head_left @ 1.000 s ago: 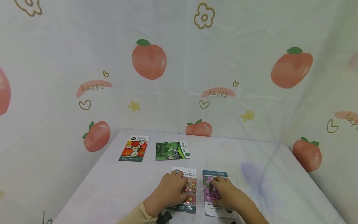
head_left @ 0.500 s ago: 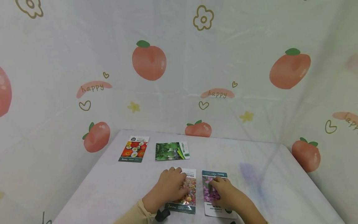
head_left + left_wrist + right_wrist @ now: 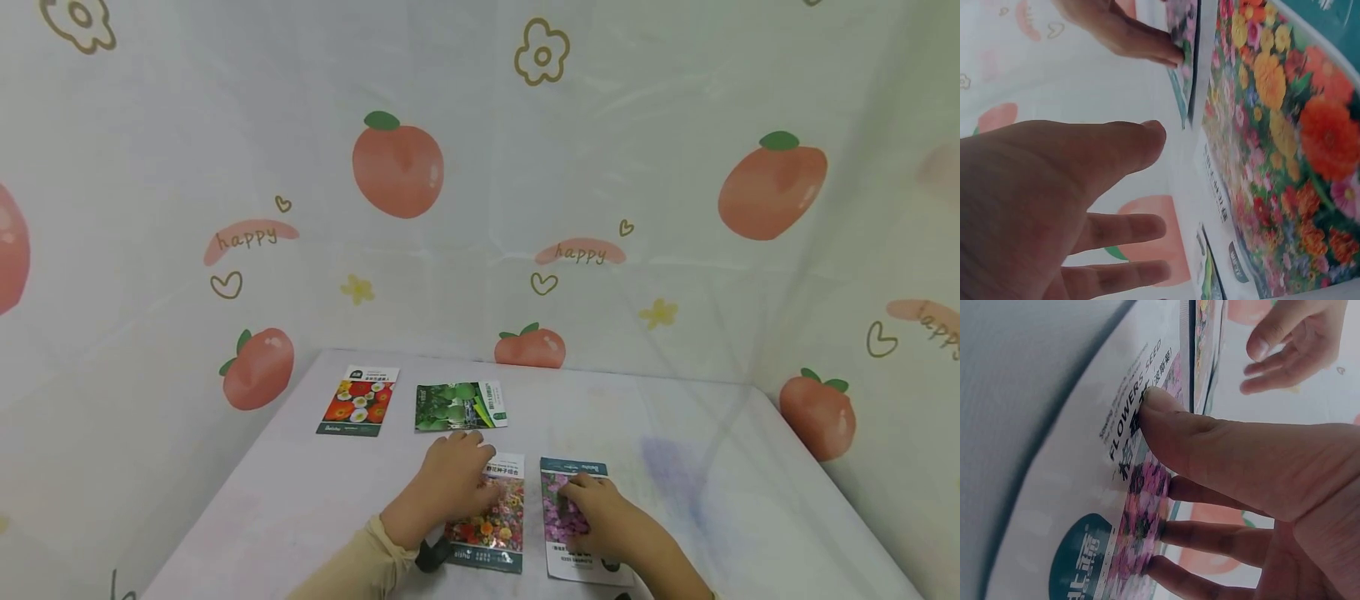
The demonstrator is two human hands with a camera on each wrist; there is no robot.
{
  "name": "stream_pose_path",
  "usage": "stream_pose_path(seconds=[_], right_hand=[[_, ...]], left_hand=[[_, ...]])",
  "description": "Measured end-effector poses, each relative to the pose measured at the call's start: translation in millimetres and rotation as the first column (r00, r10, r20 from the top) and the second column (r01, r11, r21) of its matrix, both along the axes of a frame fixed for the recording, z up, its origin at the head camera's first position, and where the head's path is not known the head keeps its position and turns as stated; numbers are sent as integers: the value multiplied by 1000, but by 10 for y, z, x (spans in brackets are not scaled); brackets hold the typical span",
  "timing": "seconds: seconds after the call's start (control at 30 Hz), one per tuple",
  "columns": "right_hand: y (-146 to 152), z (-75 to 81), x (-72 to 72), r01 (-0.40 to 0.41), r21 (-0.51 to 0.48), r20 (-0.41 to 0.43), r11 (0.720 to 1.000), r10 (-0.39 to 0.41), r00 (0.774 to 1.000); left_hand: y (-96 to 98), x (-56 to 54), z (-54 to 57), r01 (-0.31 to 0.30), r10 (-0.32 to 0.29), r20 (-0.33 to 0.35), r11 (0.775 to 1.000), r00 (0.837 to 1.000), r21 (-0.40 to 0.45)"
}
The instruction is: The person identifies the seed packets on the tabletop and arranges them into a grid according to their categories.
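My left hand (image 3: 452,477) is raised over a flower-mix seed packet (image 3: 498,512) with a colourful blossom picture. In the left wrist view the thumb and fingers (image 3: 1129,226) are spread apart, away from the packet (image 3: 1272,156), and hold nothing. My right hand (image 3: 603,512) rests on a purple-flower seed packet (image 3: 558,525) lying just to the right, printed side up and turned upside down. The right wrist view shows the thumb and fingertips pressing on this packet's face (image 3: 1085,487), spread across it and not wrapped round it.
Farther back lie a seed packet with red and white flowers (image 3: 360,402) at the left and a green seed packet (image 3: 459,406) turned sideways. A white cloth covers the table (image 3: 712,467); a fruit-print curtain (image 3: 480,275) stands behind and at both sides.
My left hand has lifted off the flower-mix packet and shifted slightly away and left, showing more of its picture. My right hand and the packets stay where they were.
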State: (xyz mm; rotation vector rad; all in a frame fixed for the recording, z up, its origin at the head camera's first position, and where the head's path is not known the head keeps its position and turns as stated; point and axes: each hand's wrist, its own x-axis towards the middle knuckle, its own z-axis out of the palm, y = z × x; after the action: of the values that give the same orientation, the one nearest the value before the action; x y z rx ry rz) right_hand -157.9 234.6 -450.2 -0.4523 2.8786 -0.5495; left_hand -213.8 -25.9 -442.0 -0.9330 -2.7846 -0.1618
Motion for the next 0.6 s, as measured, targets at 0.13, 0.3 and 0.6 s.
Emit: stream_pose_path(seconds=[0.13,0.3,0.6], right_hand=[[-11,-5,-6,26,4,22,1000,-26,999],[-6,4,-12,39,-9,39,999,-38,999],[1,-8,-8,10,8,20,1000,-10,1000]], left_hand=[[-8,-50,-21,0,2,-34,999,999,41],[-5,-105,-29,4,-2,-54,999,999,51],[-26,-190,-26,9,-1,-68,994,998,113]])
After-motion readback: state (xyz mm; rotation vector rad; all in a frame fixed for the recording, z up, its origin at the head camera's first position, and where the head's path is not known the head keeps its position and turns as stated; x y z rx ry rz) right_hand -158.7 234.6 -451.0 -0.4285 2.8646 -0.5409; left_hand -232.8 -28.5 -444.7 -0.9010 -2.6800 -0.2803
